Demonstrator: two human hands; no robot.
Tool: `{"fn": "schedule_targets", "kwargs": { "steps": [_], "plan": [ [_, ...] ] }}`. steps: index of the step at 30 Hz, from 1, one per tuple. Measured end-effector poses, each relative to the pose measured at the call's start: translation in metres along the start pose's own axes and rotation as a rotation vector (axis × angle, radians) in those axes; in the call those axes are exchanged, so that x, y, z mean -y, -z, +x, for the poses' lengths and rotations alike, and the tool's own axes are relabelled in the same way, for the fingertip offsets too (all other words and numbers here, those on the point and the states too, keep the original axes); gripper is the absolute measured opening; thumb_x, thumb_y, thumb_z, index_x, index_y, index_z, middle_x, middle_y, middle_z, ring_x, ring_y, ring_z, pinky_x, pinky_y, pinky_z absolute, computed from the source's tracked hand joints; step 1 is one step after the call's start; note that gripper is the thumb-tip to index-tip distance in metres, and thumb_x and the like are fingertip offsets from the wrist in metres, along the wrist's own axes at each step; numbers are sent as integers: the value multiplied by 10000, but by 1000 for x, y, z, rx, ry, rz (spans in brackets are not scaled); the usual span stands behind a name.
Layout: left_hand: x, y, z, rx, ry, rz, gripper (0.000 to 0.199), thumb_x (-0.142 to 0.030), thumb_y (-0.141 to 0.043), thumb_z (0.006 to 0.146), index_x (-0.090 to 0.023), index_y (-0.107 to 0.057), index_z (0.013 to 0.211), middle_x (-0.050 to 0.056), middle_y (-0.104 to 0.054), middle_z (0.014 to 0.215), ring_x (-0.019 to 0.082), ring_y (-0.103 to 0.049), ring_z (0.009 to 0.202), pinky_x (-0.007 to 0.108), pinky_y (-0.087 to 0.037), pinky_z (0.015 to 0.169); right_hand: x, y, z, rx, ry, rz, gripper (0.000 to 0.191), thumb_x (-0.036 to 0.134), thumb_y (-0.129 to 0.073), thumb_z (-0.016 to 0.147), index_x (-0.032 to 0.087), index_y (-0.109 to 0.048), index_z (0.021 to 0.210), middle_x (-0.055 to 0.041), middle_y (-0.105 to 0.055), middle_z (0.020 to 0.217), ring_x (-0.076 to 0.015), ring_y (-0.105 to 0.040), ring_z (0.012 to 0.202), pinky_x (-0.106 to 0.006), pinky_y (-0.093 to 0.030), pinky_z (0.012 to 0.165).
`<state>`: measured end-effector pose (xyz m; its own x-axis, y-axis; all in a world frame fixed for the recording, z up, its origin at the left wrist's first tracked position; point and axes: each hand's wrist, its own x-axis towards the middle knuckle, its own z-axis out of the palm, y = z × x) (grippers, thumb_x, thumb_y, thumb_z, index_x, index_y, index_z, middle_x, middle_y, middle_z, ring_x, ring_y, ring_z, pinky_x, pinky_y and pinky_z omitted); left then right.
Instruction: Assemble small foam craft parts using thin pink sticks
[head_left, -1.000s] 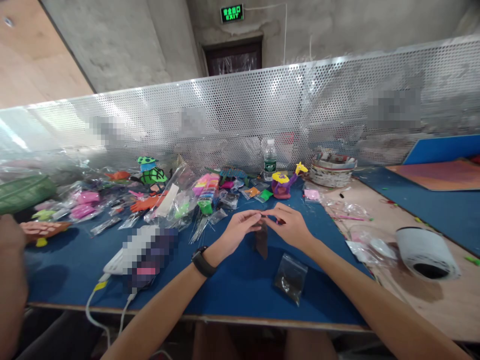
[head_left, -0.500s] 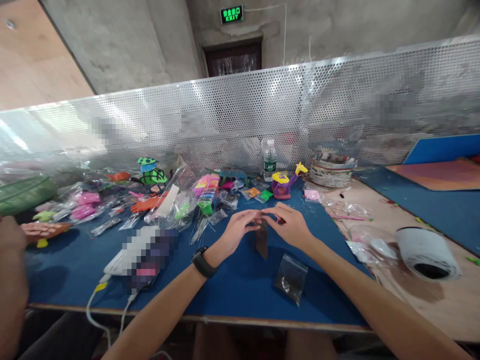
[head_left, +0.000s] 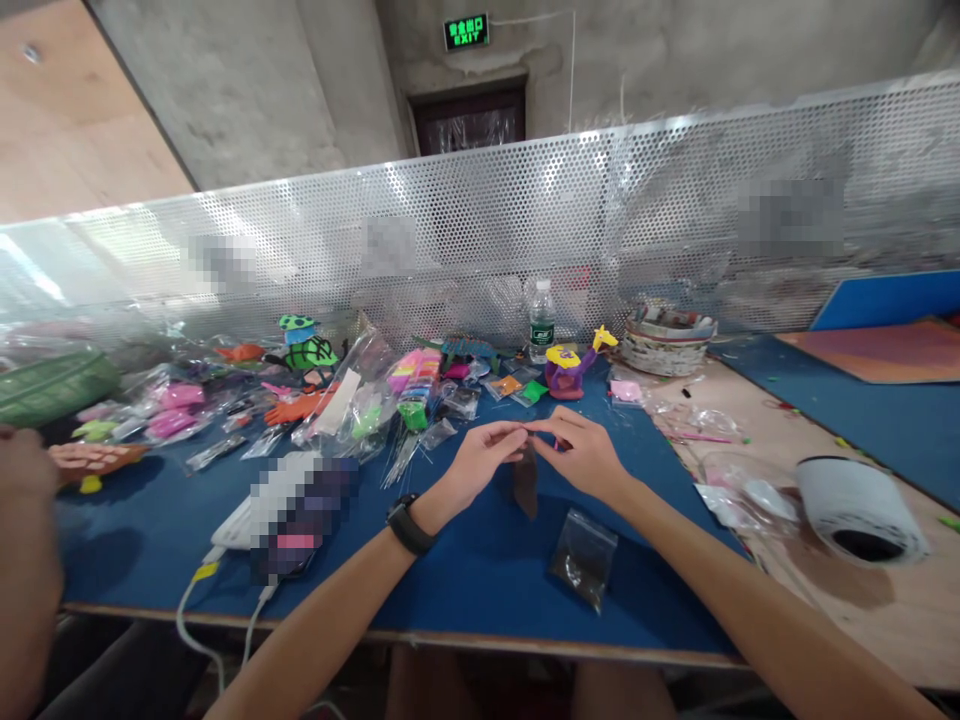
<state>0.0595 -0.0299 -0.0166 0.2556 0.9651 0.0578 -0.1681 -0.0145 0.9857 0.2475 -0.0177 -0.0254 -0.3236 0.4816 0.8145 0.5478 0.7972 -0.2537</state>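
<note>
My left hand (head_left: 484, 455), with a dark watch on its wrist, and my right hand (head_left: 581, 450) meet above the blue table mat (head_left: 465, 580). Their fingertips pinch together on the top of a dark brown piece of modelling clay (head_left: 526, 485). Its long tapered lower part hangs below the fingers, while the upper end is hidden by them. In front of my right hand lies a small clear zip bag (head_left: 583, 560) with something dark brown in it.
Clay packets (head_left: 412, 385) and clay animals crowd the back left. A water bottle (head_left: 541, 320), a purple-and-yellow clay figure (head_left: 566, 372) and a paper basket (head_left: 667, 340) stand behind. A phone (head_left: 300, 520) lies left, a white cylinder (head_left: 859, 510) right. Another person's arm (head_left: 26, 540) shows far left.
Both hands stay together at the brown clay, with only slight shifts of the fingers. The whole view has moved a little; the things on the table lie as before.
</note>
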Motion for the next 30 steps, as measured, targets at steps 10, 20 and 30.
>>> {"fn": "schedule_targets", "kwargs": {
  "steps": [10,20,30],
  "plan": [
    [-1,1,-1,39,10,-60,364,-420,-841,711,-154,-787,953,79,-739,934,154,-666,841,286,-523,823,0,1,0,38,-12,51,218,322,-581,966,255,-761,1070,-13,-648,777,-105,-530,568,-235,-428,544],
    [-2,1,-2,39,31,-86,381,-423,-842,707,-148,-789,966,87,-738,937,155,-660,856,275,-518,816,0,0,0,21,11,67,233,343,-574,984,228,-769,1039,-16,-636,746,-108,-532,574,-233,-421,543],
    [-1,0,-1,56,35,-79,388,-457,-848,690,-138,-794,905,81,-728,903,159,-656,843,295,-523,836,1,1,1,30,24,56,278,404,-578,978,217,-768,1056,-18,-647,738,-105,-529,561,-232,-420,536]
  ]
}}
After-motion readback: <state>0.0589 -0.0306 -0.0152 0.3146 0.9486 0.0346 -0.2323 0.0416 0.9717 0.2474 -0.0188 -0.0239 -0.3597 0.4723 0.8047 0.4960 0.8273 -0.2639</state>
